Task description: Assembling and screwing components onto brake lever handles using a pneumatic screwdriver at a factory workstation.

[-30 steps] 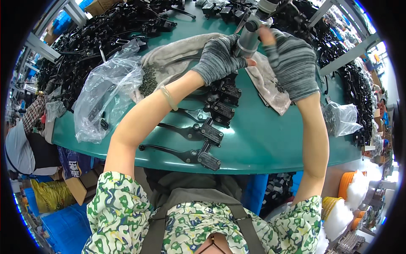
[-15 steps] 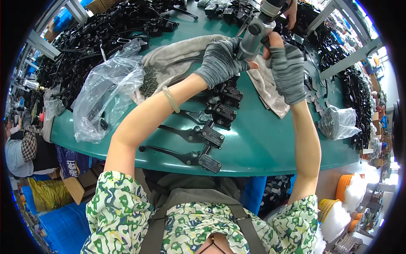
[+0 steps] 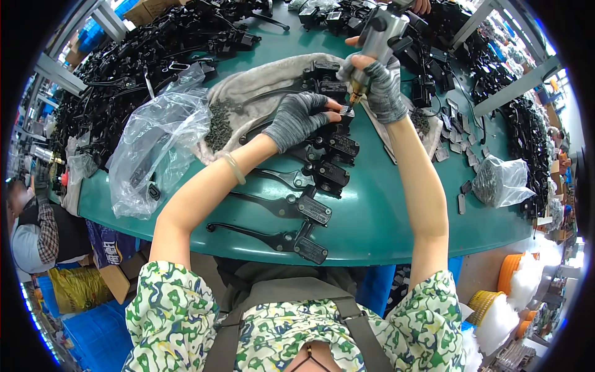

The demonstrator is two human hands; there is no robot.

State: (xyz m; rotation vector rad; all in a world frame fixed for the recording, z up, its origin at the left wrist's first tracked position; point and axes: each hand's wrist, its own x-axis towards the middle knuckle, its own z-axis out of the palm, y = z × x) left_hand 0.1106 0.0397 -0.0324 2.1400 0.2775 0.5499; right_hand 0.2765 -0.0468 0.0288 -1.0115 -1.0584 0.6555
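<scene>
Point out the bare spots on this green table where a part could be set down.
Bare green table lies between the right forearm and the small plastic bag. A thinner strip runs along the near edge below the row of black levers. The far side is crowded with black parts.

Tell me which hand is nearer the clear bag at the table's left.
Left. The left hand rests on the cloth just right of the bag; the right hand holds the driver farther right.

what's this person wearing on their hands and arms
Both the left hand and the right hand wear grey knit fingerless gloves. The forearms are bare below short sleeves with a green, blue and white pattern. A thin pale band circles the left wrist.
</scene>
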